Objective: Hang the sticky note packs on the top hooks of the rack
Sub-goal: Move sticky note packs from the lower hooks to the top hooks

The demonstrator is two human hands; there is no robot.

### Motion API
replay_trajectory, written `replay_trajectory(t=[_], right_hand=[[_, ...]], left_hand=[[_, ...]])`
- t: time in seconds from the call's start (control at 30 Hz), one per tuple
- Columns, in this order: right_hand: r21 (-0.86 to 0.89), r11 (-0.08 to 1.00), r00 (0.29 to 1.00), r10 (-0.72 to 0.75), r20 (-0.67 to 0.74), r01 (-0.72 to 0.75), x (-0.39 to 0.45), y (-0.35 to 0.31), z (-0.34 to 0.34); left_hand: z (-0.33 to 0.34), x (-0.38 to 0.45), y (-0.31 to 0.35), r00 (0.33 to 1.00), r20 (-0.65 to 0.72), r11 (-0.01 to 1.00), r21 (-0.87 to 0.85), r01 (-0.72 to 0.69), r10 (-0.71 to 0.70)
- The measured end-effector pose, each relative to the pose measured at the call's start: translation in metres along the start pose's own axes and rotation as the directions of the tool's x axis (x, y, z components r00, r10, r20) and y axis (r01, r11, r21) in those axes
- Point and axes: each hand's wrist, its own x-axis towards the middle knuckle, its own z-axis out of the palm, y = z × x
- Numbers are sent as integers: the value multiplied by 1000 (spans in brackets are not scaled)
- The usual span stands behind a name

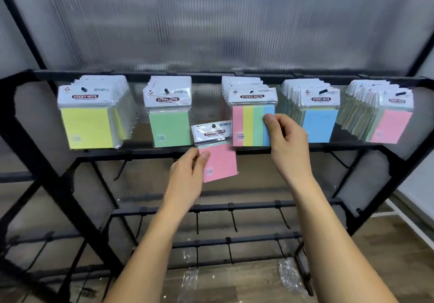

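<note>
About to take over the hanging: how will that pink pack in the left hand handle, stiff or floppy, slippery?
The pink pack looks fairly stiff in the body, since it stays flat while the left hand pinches only one edge. Its clear wrapper looks glossy, so probably a bit slippery. The white header card seems thinner and may bend at the hook hole.

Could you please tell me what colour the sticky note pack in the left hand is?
Pink, under a white header card; the head view shows the pack.
</note>
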Motion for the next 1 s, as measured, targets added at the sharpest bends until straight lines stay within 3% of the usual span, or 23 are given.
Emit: replay_trajectory(t=[0.57,0.73,1.0], right_hand=[[46,997,991,62,118,-68,26,34,7],[33,994,987,95,126,-100,23,37,9],[-179,953,933,283,221,-246,-28,53,-3]], left_hand=[[20,-11,-9,995,-96,998,56,42,-36],[26,-21,-16,997,-63,998,54,38,-35],[31,-28,-21,999,39,1000,1,26,-26]])
